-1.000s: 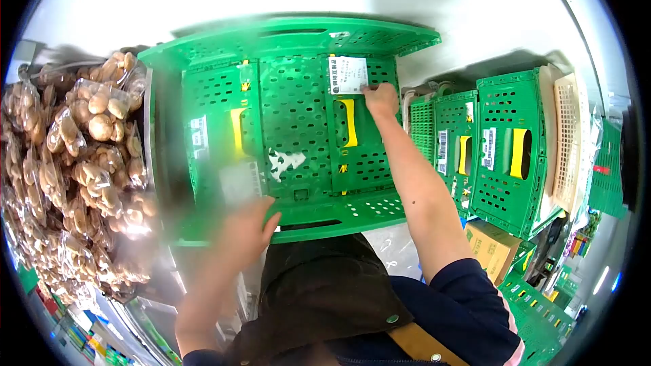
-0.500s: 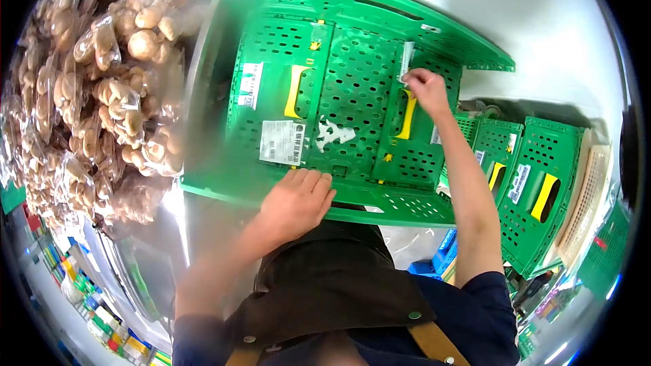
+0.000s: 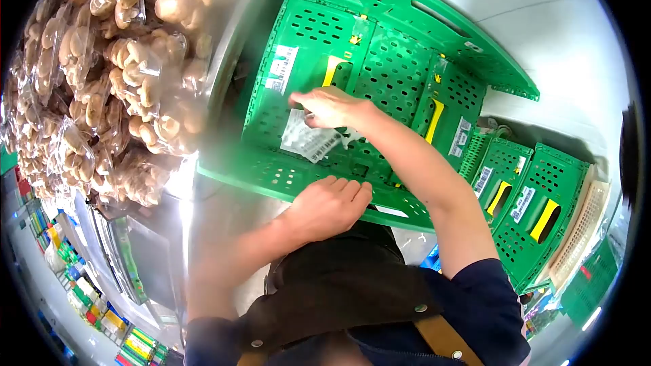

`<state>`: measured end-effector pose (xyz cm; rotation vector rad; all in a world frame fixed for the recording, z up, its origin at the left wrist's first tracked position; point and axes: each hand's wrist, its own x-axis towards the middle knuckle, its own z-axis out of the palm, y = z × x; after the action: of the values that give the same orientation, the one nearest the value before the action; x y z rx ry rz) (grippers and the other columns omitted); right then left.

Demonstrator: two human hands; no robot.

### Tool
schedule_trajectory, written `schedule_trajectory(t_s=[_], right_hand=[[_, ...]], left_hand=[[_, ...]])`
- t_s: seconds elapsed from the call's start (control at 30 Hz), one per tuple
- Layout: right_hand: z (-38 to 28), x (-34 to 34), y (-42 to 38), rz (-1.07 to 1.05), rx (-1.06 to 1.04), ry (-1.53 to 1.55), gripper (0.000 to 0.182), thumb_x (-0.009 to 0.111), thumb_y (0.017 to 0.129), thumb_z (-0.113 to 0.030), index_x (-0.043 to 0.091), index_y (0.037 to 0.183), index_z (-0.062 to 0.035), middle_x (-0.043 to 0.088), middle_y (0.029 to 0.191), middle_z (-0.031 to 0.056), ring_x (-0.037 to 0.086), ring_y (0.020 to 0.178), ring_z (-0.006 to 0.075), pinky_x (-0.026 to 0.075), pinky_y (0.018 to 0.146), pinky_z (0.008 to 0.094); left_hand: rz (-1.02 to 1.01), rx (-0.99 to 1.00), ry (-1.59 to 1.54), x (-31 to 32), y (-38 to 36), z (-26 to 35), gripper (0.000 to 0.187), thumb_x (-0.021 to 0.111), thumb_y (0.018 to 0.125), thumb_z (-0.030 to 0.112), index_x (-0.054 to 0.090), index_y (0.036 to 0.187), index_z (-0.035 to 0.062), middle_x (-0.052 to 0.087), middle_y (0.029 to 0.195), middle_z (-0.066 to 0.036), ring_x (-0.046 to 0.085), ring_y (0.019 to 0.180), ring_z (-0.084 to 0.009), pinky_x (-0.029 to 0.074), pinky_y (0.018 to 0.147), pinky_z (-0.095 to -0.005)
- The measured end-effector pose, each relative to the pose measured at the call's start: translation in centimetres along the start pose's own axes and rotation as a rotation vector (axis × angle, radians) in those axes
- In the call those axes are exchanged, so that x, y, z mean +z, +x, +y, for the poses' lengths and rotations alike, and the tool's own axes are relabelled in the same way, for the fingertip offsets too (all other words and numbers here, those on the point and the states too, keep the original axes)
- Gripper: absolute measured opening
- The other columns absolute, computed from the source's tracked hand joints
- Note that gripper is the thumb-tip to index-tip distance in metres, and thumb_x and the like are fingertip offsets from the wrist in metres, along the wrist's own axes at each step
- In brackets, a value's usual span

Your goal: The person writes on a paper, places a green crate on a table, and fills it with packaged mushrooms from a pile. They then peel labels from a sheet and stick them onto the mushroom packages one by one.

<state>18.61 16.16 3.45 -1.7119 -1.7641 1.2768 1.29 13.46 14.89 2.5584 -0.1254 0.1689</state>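
Observation:
A green perforated crate [image 3: 400, 47] lies in front of me, its side panels folded outward. My left hand [image 3: 330, 207] rests on the crate's near edge, fingers bent over the rim. Over the left part of the crate, my right hand [image 3: 329, 107] pinches at the upper edge of a white printed label [image 3: 308, 141]. Its fingertips partly hide that edge. Another white label [image 3: 281, 69] is stuck on the left panel, and one more [image 3: 460, 137] on the right panel beside a yellow handle [image 3: 435, 122].
Bagged brown mushrooms [image 3: 135, 61] are heaped on the left beside a metal edge. More green crates [image 3: 536, 196] stand at the right, next to a beige crate [image 3: 580, 230]. Colourful packages [image 3: 95, 308] show at the lower left.
My right hand has moved left from the right panel to the printed label near the crate's left side. The small label strip it touched is gone from there. The view has shifted.

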Motion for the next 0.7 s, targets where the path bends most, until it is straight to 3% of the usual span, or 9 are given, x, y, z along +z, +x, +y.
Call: schedule_trajectory(t_s=[0.1,0.13,0.27,0.37,0.4,0.5,0.53,0.57,0.7], right_hand=[[0.2,1.6,0.6,0.061,0.061,-0.048,0.033,0.06,0.078,-0.01,0.06,0.111,-0.008,0.066,0.083,0.0168,0.065,0.081,0.0319,0.05,0.075,0.0416],[0.1,1.9,1.2,0.029,0.232,0.04,0.024,0.058,0.079,-0.011,0.065,0.102,-0.0072,0.066,0.084,0.0177,0.065,0.081,0.033,0.05,0.074,0.0427],[0.1,3.0,0.8,0.138,0.078,-0.112,0.007,0.06,0.079,-0.012,0.065,0.081,-0.0067,0.064,0.085,0.0138,0.063,0.082,0.0323,0.051,0.07,0.0411],[-2.7,2.3,-3.8,0.151,-0.275,-0.537,0.008,0.065,0.072,-0.014,0.062,0.077,-0.0087,0.059,0.08,0.0074,0.058,0.091,0.027,0.049,0.074,0.0406],[-5.2,0.6,-7.0,0.233,-0.357,-0.337,0.009,0.067,0.073,-0.013,0.061,0.078,-0.0084,0.059,0.082,0.0066,0.057,0.092,0.0255,0.049,0.076,0.0391],[-8.0,-8.7,-16.1,0.724,-0.274,0.095,0.014,0.07,0.076,-0.009,0.059,0.085,-0.0086,0.059,0.088,0.0046,0.057,0.091,0.0193,0.047,0.079,0.033],[-8.3,-10.3,-19.0,0.849,-0.041,0.417,0.014,0.068,0.081,-0.004,0.059,0.092,-0.0078,0.06,0.093,0.0027,0.057,0.09,0.0133,0.046,0.081,0.0284],[-8.6,-11.8,-21.5,1.045,-0.088,0.6,0.015,0.061,0.084,0.0,0.056,0.097,-0.0052,0.059,0.093,0.0006,0.056,0.089,0.0103,0.045,0.081,0.0269],[-11.1,-18.2,-31.3,1.873,-0.065,0.582,0.042,0.064,0.085,-0.001,0.047,0.123,-0.0002,0.06,0.1,0.0066,0.057,0.094,0.014,0.046,0.083,0.0273]], left_hand=[[0.018,-0.011,-0.007,0.1,-0.1,0.0,0.015,0.064,0.082,0.015,0.06,0.089,0.0023,0.05,0.063,-0.003,0.055,0.055,-0.018,0.044,0.052,-0.0308],[0.011,-0.019,-0.002,0.1,-0.2,0.0,0.015,0.064,0.082,0.015,0.06,0.089,0.0024,0.05,0.063,-0.003,0.055,0.055,-0.018,0.044,0.052,-0.0309],[-0.011,-0.052,0.009,-0.1,-0.1,0.2,0.015,0.063,0.083,0.016,0.06,0.089,0.0037,0.051,0.063,-0.003,0.055,0.055,-0.0185,0.045,0.052,-0.0315],[-0.066,-0.047,0.016,-0.2,-0.4,0.5,0.013,0.063,0.083,0.017,0.06,0.088,0.0058,0.051,0.063,-0.004,0.055,0.055,-0.0194,0.045,0.051,-0.0323],[-0.082,-0.027,0.024,-0.4,-0.4,0.3,0.012,0.063,0.083,0.017,0.06,0.088,0.0066,0.051,0.064,-0.004,0.055,0.055,-0.0197,0.045,0.051,-0.0326],[-0.008,-0.028,0.027,-0.9,0.5,0.6,0.014,0.063,0.086,0.021,0.06,0.091,0.0082,0.056,0.064,-0.006,0.058,0.054,-0.0232,0.047,0.049,-0.0359],[-0.036,-0.043,0.018,-0.8,0.4,0.5,0.014,0.064,0.085,0.02,0.061,0.092,0.0082,0.056,0.063,-0.007,0.058,0.054,-0.0239,0.048,0.049,-0.0368],[-0.016,-0.039,0.024,-1.0,0.4,0.7,0.013,0.064,0.085,0.019,0.061,0.089,0.0077,0.057,0.065,-0.008,0.059,0.055,-0.0253,0.048,0.05,-0.0382],[-0.003,-0.005,0.031,0.1,0.2,0.5,0.011,0.064,0.084,0.019,0.059,0.085,0.01,0.058,0.066,-0.007,0.059,0.056,-0.0257,0.049,0.05,-0.037]])
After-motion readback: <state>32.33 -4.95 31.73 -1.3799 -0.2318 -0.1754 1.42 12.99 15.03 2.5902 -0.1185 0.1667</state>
